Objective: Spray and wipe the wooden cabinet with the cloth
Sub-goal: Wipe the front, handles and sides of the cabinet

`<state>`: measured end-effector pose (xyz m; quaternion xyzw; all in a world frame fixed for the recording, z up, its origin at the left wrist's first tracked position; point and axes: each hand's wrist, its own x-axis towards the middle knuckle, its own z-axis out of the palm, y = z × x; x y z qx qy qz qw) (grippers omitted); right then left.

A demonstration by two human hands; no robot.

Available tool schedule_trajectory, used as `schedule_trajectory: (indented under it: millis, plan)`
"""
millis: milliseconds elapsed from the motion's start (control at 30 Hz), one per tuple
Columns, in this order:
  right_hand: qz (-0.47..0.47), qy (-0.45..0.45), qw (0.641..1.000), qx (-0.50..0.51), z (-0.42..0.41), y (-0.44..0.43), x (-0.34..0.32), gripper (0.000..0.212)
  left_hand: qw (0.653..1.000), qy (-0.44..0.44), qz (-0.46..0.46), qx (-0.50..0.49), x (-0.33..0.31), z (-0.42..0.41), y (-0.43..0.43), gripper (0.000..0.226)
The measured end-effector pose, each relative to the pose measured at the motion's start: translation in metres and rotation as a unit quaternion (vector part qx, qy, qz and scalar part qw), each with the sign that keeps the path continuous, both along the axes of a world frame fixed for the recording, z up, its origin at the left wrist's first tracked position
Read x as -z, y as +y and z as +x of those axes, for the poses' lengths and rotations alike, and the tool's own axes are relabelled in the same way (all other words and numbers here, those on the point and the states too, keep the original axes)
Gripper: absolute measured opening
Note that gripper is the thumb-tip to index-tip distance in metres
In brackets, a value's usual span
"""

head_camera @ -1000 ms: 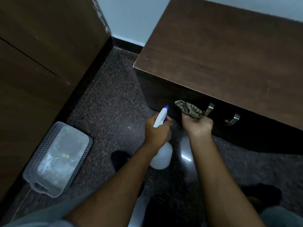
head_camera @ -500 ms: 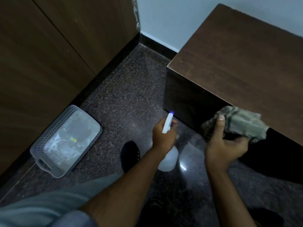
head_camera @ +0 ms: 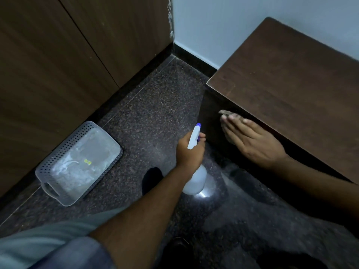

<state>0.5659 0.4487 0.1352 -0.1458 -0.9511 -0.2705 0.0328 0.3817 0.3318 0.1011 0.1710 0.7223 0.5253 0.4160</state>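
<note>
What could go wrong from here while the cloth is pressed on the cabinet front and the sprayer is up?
1. The spray bottle in the left hand sits close to the right hand; a squeeze now may wet the hand rather than the cabinet.
2. The cloth is almost hidden under flat fingers, so it could slip out during a stroke.
3. Overspray may land on the glossy floor by the person's feet, making it slick.

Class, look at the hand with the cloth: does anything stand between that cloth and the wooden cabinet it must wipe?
Nothing visible does. The right hand presses the cloth flat against the cabinet side panel, just below its top edge.
</note>
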Motion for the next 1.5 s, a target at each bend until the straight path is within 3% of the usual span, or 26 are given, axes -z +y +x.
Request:
schedule_trajectory:
  millis: [67,267,467,667,767,967,1067,1200,1333,1500]
  plan:
    - [0.02,-0.078,0.997,-0.01,-0.013,0.004,0.006,0.051,1.0,0.01,0.0,-0.003,-0.001,0.003,-0.001,0.023]
    - [0.003,-0.182,0.983,-0.014,-0.013,0.0,0.011,0.058,1.0,-0.006,0.023,0.015,-0.015,0.006,0.008,0.022]
    - [-0.012,-0.113,0.993,0.029,-0.012,0.002,-0.035,0.058,1.0,0.015,-0.018,0.01,-0.015,-0.003,0.025,0.014]
    - [-0.017,-0.146,0.989,0.033,-0.053,0.001,-0.003,0.06,1.0,0.006,-0.018,0.02,-0.015,-0.006,0.025,0.015]
    - [-0.017,-0.181,0.983,0.023,-0.034,0.002,-0.005,0.06,1.0,0.003,0.012,0.002,-0.018,-0.013,0.025,0.017]
    - [0.009,-0.092,0.995,0.043,-0.077,0.009,-0.027,0.06,0.997,0.017,0.063,-0.049,0.003,-0.018,0.015,0.032]
    - [-0.012,-0.129,0.991,0.044,-0.12,0.012,0.007,0.06,0.997,0.013,0.058,-0.058,0.011,-0.01,0.01,0.032]
    - [0.02,-0.27,0.963,-0.002,-0.1,0.011,0.036,0.059,0.997,-0.016,0.057,-0.05,0.02,-0.01,0.005,0.031]
    - [-0.009,-0.115,0.992,0.044,-0.056,0.011,-0.005,0.058,0.997,0.0,0.068,-0.03,0.028,-0.016,0.013,0.031]
    - [0.004,-0.096,0.995,0.033,-0.086,0.012,0.018,0.056,0.998,0.019,0.06,-0.015,0.034,-0.019,0.029,0.022]
